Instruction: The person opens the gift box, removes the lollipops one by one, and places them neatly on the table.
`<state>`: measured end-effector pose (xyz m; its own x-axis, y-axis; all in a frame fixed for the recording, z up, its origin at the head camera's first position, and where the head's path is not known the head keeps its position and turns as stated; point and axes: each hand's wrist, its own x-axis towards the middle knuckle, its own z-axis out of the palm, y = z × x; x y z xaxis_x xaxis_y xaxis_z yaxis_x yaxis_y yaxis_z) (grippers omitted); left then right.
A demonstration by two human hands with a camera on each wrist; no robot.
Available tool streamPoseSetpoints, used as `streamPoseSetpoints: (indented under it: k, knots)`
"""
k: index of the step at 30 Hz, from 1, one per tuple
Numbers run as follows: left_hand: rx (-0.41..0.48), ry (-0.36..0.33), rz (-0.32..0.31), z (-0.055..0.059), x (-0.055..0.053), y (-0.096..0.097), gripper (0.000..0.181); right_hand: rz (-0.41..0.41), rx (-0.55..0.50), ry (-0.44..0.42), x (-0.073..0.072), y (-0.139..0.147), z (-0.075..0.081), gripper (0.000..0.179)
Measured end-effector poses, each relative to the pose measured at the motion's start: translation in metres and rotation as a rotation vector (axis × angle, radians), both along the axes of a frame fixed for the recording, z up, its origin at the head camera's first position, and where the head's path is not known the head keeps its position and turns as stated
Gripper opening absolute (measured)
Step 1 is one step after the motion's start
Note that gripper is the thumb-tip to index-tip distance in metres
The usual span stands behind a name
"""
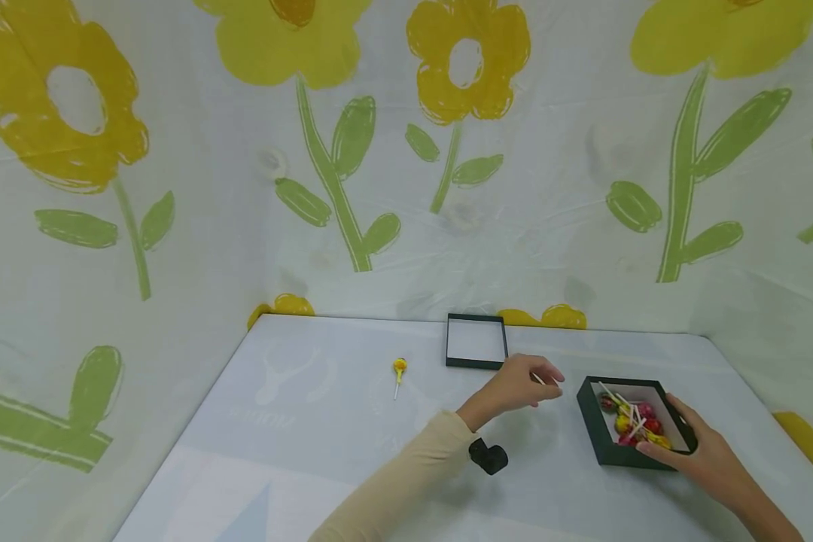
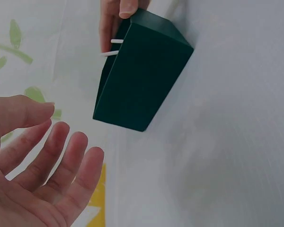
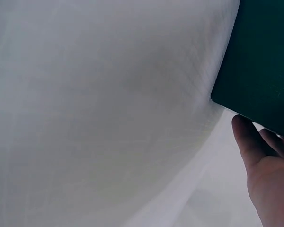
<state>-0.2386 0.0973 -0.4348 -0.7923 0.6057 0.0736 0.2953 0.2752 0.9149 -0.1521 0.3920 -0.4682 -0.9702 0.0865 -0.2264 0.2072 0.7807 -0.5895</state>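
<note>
A dark green open box (image 1: 606,444) stands on the table at the right, with several wrapped lollipops (image 1: 640,421) inside, their white sticks pointing various ways. My right hand (image 1: 711,452) grips the box by its right side, thumb at the front and fingers at the back. Left of the box hovers my left hand (image 1: 515,382), apart from it. In the left wrist view, the left hand's fingers (image 2: 78,175) are spread and relaxed, and nothing shows between them. One yellow lollipop (image 1: 399,366) lies alone on the table, left of that hand.
A shallow dark-rimmed lid (image 1: 476,364) lies at the table's back edge, behind the left hand. A small black item (image 1: 488,457) of unclear kind appears beside the left forearm. Flower-patterned cloth (image 1: 542,226) hangs around the white table (image 1: 298,452).
</note>
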Motion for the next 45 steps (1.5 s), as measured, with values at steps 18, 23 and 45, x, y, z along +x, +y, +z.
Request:
streamPoseSetpoints:
  k: [18, 23, 45]
  knots:
    - [-0.046, 0.130, -0.125, -0.002, 0.009, 0.045, 0.017, 0.001, -0.026, 0.055, 0.003, -0.002, 0.001, 0.104]
    - [-0.095, 0.153, -0.108, 0.010, 0.009, 0.058, 0.018, 0.010, -0.025, 0.082, 0.003, -0.003, 0.001, 0.102]
    - [-0.484, 0.298, -0.247, 0.007, 0.022, 0.117, 0.030, 0.026, -0.045, 0.112, 0.010, 0.000, 0.001, 0.098]
